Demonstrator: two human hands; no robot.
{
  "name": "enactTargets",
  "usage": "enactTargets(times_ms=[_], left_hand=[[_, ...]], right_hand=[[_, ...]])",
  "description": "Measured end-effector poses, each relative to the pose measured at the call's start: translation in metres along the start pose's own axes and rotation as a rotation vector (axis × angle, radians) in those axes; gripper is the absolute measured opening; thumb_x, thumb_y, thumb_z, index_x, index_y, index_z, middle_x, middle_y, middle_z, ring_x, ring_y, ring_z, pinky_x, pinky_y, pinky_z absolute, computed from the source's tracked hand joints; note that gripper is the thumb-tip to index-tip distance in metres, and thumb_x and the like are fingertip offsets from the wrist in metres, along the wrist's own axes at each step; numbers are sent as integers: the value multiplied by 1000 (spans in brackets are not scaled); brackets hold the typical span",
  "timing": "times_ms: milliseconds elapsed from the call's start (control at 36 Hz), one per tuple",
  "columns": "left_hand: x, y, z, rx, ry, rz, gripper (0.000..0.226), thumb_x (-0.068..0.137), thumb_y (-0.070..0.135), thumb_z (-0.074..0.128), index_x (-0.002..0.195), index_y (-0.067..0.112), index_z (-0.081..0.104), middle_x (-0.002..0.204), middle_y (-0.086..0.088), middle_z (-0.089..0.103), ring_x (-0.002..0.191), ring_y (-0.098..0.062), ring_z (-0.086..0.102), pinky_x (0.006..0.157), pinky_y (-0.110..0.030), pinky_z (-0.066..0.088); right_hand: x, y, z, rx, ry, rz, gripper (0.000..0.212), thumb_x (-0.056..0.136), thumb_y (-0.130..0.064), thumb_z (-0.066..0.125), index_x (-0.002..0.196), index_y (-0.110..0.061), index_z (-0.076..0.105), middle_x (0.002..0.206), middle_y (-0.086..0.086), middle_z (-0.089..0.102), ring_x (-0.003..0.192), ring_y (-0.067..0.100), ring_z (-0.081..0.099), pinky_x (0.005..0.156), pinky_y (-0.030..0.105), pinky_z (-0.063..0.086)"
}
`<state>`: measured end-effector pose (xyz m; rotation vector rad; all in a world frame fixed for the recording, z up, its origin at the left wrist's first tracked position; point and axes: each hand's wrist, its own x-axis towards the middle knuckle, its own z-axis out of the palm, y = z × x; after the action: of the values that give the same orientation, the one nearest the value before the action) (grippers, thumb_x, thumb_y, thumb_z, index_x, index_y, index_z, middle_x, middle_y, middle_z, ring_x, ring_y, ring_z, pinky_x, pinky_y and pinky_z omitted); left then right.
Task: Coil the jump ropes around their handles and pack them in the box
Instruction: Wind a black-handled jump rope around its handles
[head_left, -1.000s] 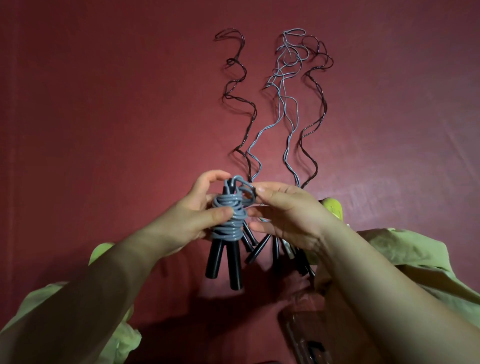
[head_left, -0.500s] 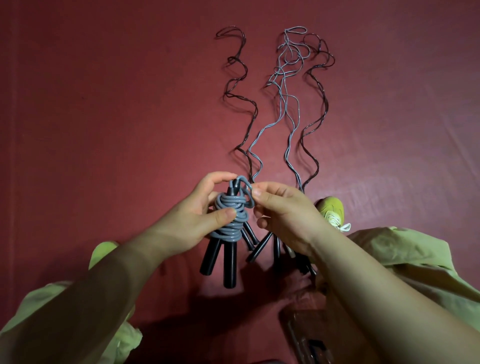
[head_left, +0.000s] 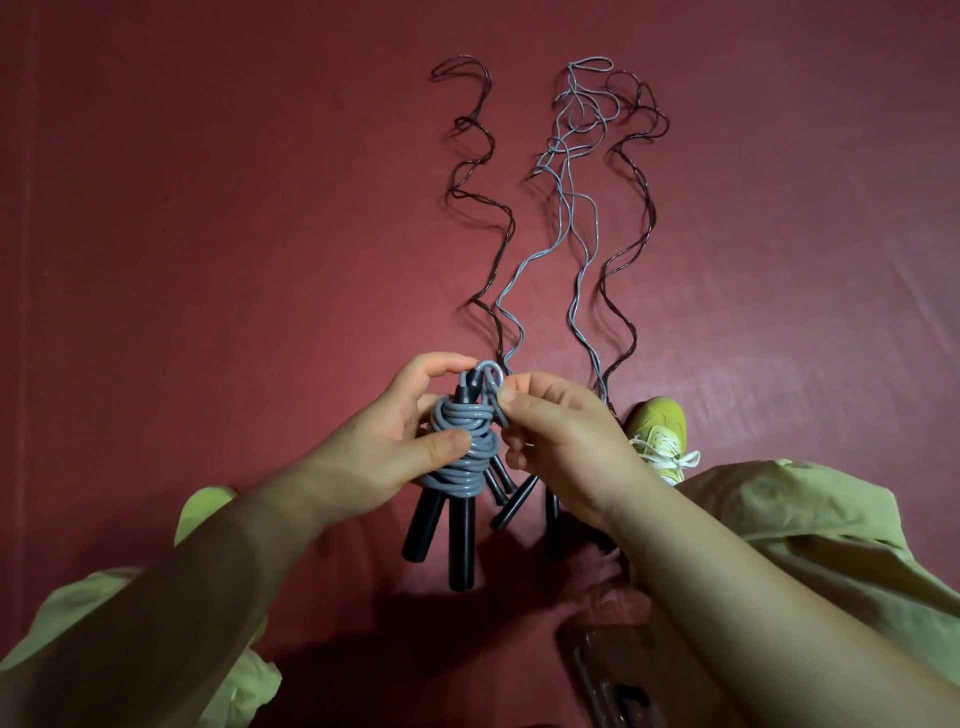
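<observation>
done: one grey rope (head_left: 461, 452) coiled round its handles (head_left: 447, 525)
left hand (head_left: 384, 447): I grip the coil
right hand (head_left: 561, 441): pinching the end loop (head_left: 489, 375)
left: loose ropes (head_left: 571, 208) uncoiled on the red surface (head_left: 208, 260); nothing boxed

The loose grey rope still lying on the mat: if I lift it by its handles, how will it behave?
Grey rope lies in wavy kinks, so it is likely springy, not limp. It crosses the dark ropes at the far end, so it may drag them.

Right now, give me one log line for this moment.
step: tucking rope end | left hand: grips grey coiled rope on black handles | right hand: pinches end loop | uncoiled ropes: on floor | box: not identifiable
</observation>
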<state>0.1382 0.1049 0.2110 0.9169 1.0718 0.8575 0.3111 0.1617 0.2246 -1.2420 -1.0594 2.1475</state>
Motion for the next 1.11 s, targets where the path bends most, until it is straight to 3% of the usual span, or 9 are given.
enactTargets(times_ms=[194, 417, 528, 611, 694, 750, 833, 1028, 1111], left_hand=[[-2, 1, 1, 29, 12, 7, 59, 73, 30, 65, 126, 27, 39, 103, -2, 67, 98, -10, 63, 85, -22, 47], [-3, 0, 5, 94, 32, 45, 55, 73, 31, 66, 120, 45, 42, 111, -10, 64, 108, -24, 61, 93, -31, 48], [-3, -5, 12, 141, 1, 59, 54, 70, 29, 67, 113, 55, 45, 112, -2, 64, 106, -20, 61, 96, -40, 48], [-2, -5, 11, 74, 13, 65, 57, 71, 27, 67, 120, 42, 42, 109, -5, 65, 102, -17, 62, 90, -31, 48], [1, 1, 10, 15, 44, 72, 59, 70, 27, 66, 121, 25, 37, 99, -1, 68, 93, -7, 63, 82, -21, 48], [2, 7, 12, 13, 59, 79, 59, 68, 27, 67, 118, 20, 36, 95, -3, 67, 89, -5, 63, 80, -20, 48], [-3, 14, 20, 5, 41, 75, 60, 67, 26, 68, 115, 18, 33, 92, -3, 68, 84, -7, 63, 77, -22, 49], [-17, 45, 80, -95, 70, 81, 59, 60, 23, 70, 113, 15, 44, 90, 2, 70, 83, -8, 65, 74, -22, 52], [-13, 65, 128, -152, 172, 103, 42, 77, 8, 69, 113, 17, 49, 102, -2, 65, 90, -15, 63, 77, -27, 55]], right_hand=[[-3, 2, 5, -69, 65, -14, 14, 90, -9, 57, 77, -13, 55, 53, -8, 45, 48, 8, 36, 47, 21, 33], [-6, -1, 8, -146, 125, 2, 20, 95, -8, 51, 76, -15, 53, 52, -6, 40, 45, 9, 34, 42, 18, 30], [-6, 2, 11, -163, 161, 46, 17, 98, -16, 48, 83, -10, 52, 46, -10, 36, 38, 5, 30, 40, 17, 24], [-7, 0, 10, -101, 122, 52, 18, 99, -19, 48, 89, -6, 55, 48, -4, 39, 40, 5, 33, 39, 17, 29], [-8, -12, 7, 108, 77, 102, 31, 100, -27, 44, 74, -11, 50, 52, -3, 44, 42, 7, 39, 39, 17, 33], [-10, -23, 4, 204, 58, 168, 34, 100, -33, 39, 75, -13, 52, 58, -3, 46, 42, 8, 41, 39, 17, 33], [-19, -34, -1, 150, 84, 197, 34, 98, -39, 41, 76, -15, 53, 56, -4, 48, 45, 11, 41, 43, 20, 31], [-75, -55, -15, 51, 150, -8, 30, 95, -41, 48, 90, -13, 58, 66, -1, 50, 54, 12, 43, 50, 24, 34], [-113, -67, -23, 92, 237, -205, 29, 84, -36, 58, 97, -11, 62, 70, -2, 59, 59, 12, 49, 52, 22, 42]])
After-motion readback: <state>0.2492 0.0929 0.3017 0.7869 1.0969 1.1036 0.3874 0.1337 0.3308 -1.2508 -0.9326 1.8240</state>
